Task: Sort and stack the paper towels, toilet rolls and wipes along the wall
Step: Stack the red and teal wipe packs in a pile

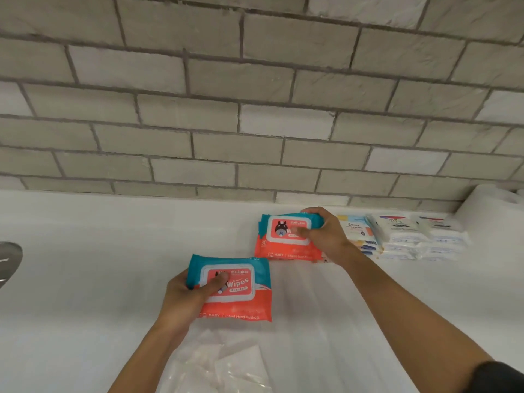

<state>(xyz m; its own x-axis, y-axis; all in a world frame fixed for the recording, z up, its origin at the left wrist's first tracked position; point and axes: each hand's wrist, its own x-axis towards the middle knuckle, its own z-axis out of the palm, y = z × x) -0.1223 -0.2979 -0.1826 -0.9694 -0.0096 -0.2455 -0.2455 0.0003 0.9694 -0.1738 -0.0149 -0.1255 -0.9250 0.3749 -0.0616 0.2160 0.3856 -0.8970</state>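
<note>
My left hand (187,296) grips a teal-and-orange baby wipes pack (241,302) by its left side, thumb on the lid, held over the white counter. My right hand (323,234) is closed on the top pack of a stack of the same wipes (280,239) that sits near the brick wall, thumb pressed on its lid. To the right of that stack lie a pale blue-and-yellow wipes pack (354,228) and stacked white tissue packs (402,236). A white paper roll (493,211) stands at the far right against the wall.
A grey brick wall (255,95) backs the white counter (85,251). Crumpled clear plastic wrap (221,364) lies on the counter close to me. A metal object's edge (8,259) shows at the far left.
</note>
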